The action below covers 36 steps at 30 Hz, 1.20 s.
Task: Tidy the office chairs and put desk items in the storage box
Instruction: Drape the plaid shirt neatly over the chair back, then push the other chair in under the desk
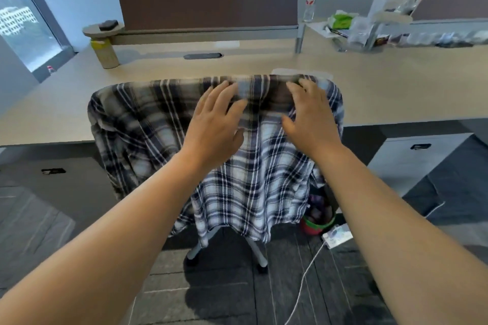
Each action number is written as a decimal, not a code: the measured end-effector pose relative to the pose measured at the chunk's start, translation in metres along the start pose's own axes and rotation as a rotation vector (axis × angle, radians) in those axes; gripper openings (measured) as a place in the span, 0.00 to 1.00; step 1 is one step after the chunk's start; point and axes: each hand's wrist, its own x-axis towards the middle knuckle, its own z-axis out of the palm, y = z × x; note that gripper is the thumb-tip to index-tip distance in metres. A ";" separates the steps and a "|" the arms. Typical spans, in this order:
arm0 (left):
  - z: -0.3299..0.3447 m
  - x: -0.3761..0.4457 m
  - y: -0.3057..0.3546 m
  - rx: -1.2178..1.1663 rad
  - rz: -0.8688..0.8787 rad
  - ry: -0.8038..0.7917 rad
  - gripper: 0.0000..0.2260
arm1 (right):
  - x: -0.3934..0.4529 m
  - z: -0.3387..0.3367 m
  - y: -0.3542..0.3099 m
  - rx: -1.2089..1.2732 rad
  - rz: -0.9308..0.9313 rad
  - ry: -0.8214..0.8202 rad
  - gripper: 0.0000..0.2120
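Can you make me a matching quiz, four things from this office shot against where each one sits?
Things:
1. plaid shirt
2. water bottle
3. power strip
4. hands (left, right)

Places:
A. on the floor, right of the chair base
B. on the shirt at the chair's top
C. draped over the chair back
D. upright at the divider's right end

Pairs: 1-C, 2-D, 3-A, 4-B

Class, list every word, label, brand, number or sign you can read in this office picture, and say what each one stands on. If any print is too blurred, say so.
No text can be read in this picture.
Water bottle on the desk: red label, too blurred to read.
Green packet beside it: print too blurred.
Power strip on the floor: markings too small to read.
Plaid shirt over the chair: no lettering visible.
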 end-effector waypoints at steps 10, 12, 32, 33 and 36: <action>0.003 0.007 0.175 -0.244 0.321 -0.413 0.12 | -0.151 -0.088 0.111 -0.101 0.377 0.065 0.12; 0.000 0.002 0.221 -0.313 0.393 -0.423 0.12 | -0.193 -0.112 0.134 -0.112 0.456 0.096 0.12; -0.056 -0.133 0.675 -0.644 0.847 -0.650 0.09 | -0.599 -0.316 0.304 -0.248 1.132 0.358 0.10; -0.059 -0.134 0.693 -0.668 0.861 -0.656 0.09 | -0.610 -0.324 0.312 -0.261 1.160 0.370 0.11; -0.061 -0.130 0.745 -0.721 0.887 -0.674 0.08 | -0.636 -0.346 0.339 -0.280 1.217 0.413 0.12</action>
